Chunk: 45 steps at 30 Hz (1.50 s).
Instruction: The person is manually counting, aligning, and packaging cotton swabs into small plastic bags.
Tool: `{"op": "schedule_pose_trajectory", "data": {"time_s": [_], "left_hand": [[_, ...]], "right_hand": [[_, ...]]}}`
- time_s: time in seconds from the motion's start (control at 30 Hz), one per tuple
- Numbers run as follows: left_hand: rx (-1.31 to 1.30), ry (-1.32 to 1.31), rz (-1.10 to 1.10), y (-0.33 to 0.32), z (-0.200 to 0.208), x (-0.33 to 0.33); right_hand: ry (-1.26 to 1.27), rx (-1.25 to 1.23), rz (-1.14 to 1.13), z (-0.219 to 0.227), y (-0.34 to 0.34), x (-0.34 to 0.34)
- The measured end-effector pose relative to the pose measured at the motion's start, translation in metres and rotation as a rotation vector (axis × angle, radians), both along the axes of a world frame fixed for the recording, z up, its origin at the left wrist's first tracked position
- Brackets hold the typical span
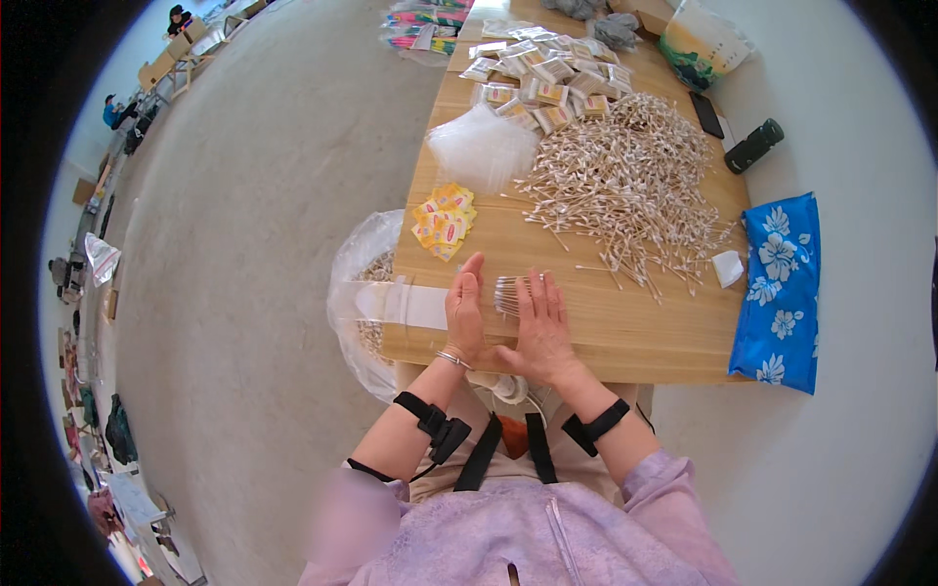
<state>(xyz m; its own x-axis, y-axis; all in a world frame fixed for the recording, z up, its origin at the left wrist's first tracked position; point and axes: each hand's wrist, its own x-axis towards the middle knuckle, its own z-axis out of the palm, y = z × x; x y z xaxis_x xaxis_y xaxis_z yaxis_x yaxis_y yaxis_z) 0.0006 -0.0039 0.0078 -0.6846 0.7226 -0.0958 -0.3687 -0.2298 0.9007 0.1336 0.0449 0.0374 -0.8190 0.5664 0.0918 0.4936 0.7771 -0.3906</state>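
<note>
A small row of cotton swabs [506, 295] lies on the table between my two hands near the front edge. My left hand [465, 314] stands on its edge at the left end of the swabs, fingers stretched out, palm turned toward them. Over their right part rests my right hand [543, 330], its fingers straight and slightly apart, hiding some of the sticks. Just left of my left hand is a flat white piece [422, 307] with clear plastic. Farther off spreads a large heap of loose cotton swabs [625, 186].
Yellow printed cards [445, 221], a stack of clear bags [484, 146] and several filled packets [547, 83] lie on the table [586, 342]. Along the right stand a blue floral pouch [780, 293], a black bottle [754, 146] and a phone [705, 114]. A plastic-lined container [342, 264] adjoins the left edge.
</note>
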Motion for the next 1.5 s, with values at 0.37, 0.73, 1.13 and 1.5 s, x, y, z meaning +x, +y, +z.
{"op": "schedule_pose_trajectory", "data": {"time_s": [0.37, 0.73, 1.13, 1.5], "left_hand": [[-0.037, 0.040, -0.049, -0.006, -0.009, -0.006], [-0.048, 0.079, -0.030, -0.005, -0.013, -0.007], [-0.069, 0.138, -0.016, -0.007, -0.019, -0.009], [-0.060, 0.089, -0.011, -0.006, -0.011, -0.006]], "right_hand": [[-0.059, 0.024, -0.065, 0.021, 0.019, 0.030], [0.005, 0.281, -0.023, -0.003, 0.036, 0.022], [-0.220, 0.145, 0.124, -0.015, -0.004, 0.003], [-0.204, 0.244, 0.169, -0.018, 0.002, 0.004]]}}
